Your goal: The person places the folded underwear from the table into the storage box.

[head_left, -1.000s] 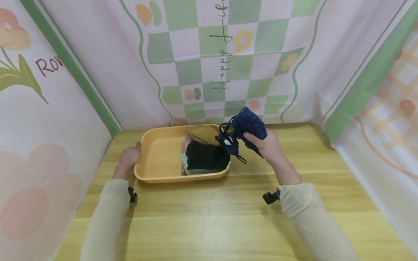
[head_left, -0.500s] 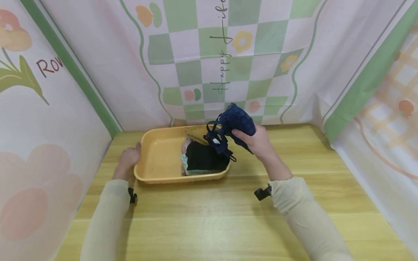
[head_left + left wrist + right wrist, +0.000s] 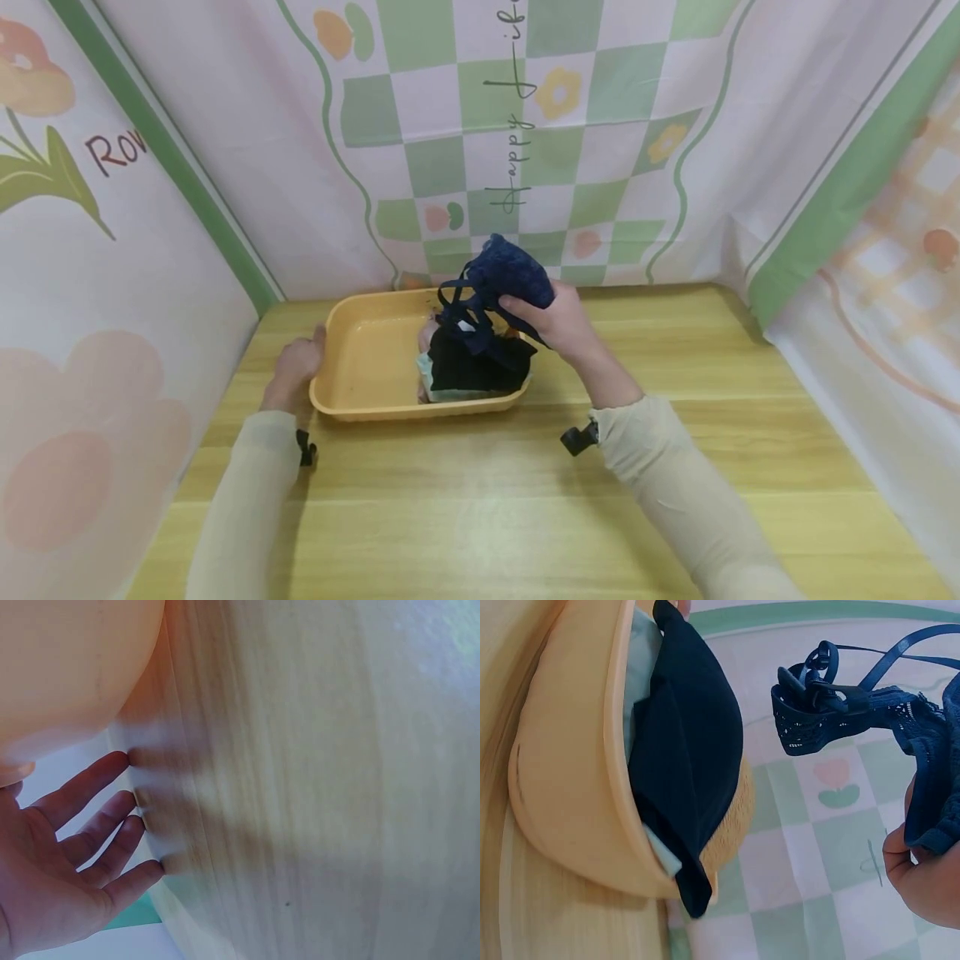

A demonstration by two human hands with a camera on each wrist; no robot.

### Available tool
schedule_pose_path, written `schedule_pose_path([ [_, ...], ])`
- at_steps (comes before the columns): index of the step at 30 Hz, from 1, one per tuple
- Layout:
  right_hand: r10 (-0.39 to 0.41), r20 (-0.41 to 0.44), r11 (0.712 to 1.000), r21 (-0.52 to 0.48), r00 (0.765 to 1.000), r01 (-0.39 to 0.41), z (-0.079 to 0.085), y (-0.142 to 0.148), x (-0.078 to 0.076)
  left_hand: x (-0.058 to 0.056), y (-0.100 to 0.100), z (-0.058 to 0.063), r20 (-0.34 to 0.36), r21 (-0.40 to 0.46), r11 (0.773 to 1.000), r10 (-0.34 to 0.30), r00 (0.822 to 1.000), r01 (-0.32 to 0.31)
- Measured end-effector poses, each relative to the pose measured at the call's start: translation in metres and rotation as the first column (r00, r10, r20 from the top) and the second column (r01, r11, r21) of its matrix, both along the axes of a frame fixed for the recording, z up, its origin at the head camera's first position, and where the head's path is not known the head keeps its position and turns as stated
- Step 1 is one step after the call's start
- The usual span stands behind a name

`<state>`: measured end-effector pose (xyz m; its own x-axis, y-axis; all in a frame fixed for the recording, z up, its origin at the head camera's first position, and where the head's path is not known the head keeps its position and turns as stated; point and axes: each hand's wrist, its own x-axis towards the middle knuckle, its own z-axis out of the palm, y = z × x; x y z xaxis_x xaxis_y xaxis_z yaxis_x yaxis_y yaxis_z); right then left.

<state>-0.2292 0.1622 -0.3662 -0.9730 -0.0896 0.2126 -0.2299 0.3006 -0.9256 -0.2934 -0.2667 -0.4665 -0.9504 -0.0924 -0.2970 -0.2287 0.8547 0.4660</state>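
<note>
My right hand (image 3: 573,325) grips a navy lace bra (image 3: 513,271) above the right part of a yellow plastic tray (image 3: 367,358). The bra's straps and band dangle over a folded black garment (image 3: 468,375) in the tray. Pale green fabric (image 3: 635,675) shows under the black one, and a mustard-coloured textured item (image 3: 733,810) lies behind it. At the tray's left end is my left hand (image 3: 298,360). In the left wrist view its fingers (image 3: 82,787) are extended and spread, fingertips at the tabletop, with the thumb by the tray wall.
The wood-grain table (image 3: 480,508) extends in front of the tray and to its right. A printed curtain (image 3: 427,167) hangs close behind the tray, and more printed cloth (image 3: 97,275) borders the left side.
My right hand has carried the bra leftward, from beyond the tray's right end to over the garments inside. The left hand has stayed at the tray's left end.
</note>
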Motion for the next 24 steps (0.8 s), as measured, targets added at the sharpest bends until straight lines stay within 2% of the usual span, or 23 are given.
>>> schedule_pose_path([
  [8, 0.042, -0.006, 0.998, 0.037, 0.999, -0.042, -0.002, -0.018, -0.005, -0.001, 0.001, 0.001, 0.003, -0.022, 1.000, -0.003, 1.000, 0.003],
  [19, 0.074, -0.078, 0.982, 0.179, 0.994, -0.059, -0.004, -0.044, -0.008, -0.002, 0.000, 0.000, -0.002, -0.015, 1.000, -0.005, 1.000, 0.005],
  [24, 0.104, -0.099, 0.977, 0.197, 0.990, -0.083, -0.005, -0.057, -0.009, -0.002, 0.000, 0.000, -0.002, -0.006, 1.000, -0.001, 1.000, 0.001],
])
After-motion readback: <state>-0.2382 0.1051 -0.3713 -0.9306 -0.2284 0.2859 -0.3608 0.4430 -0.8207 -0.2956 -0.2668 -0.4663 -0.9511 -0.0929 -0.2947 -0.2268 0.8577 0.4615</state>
